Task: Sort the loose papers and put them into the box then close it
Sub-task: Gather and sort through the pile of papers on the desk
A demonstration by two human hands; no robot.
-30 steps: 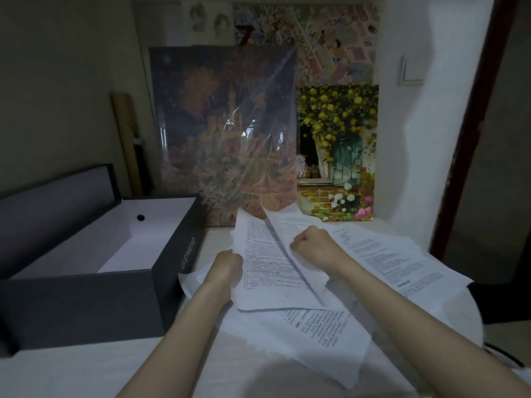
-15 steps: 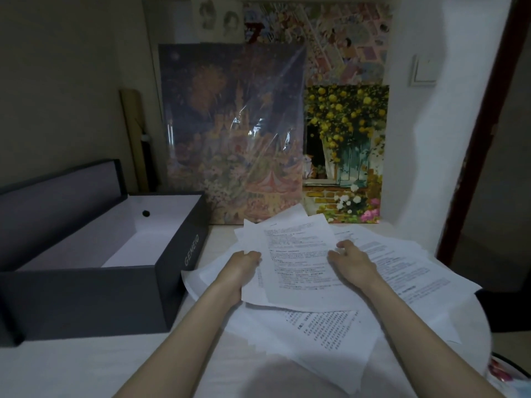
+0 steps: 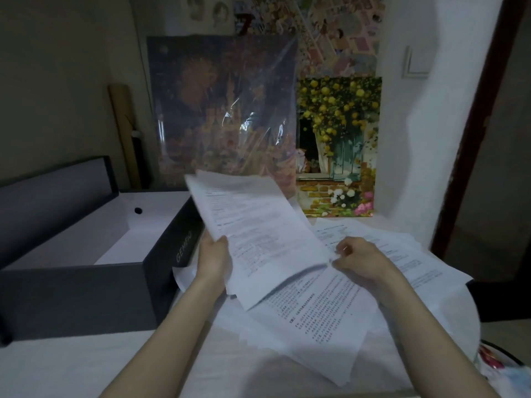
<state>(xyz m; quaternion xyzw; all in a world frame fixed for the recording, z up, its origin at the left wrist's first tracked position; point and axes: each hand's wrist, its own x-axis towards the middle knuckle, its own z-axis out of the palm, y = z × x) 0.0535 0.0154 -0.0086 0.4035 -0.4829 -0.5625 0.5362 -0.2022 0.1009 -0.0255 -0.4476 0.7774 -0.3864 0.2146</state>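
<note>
Paintings (image 3: 339, 145) behind; both hands grip, seemingly, several papers (image 3: 258, 225).

My left hand (image 3: 214, 261) grips the near-left edge of a small sheaf of printed sheets (image 3: 253, 225), thumb on top, and the sheaf tilts up and away over the corner of the open dark box (image 3: 86, 294). My right hand (image 3: 360, 259) pinches the sheaf's right edge. Beneath them more loose papers (image 3: 324, 320) lie fanned across the white table (image 3: 57, 369). The box's white inside shows, its lid (image 3: 54, 191) standing up behind. Two paintings (image 3: 339, 145) lean against the wall beyond.
</note>
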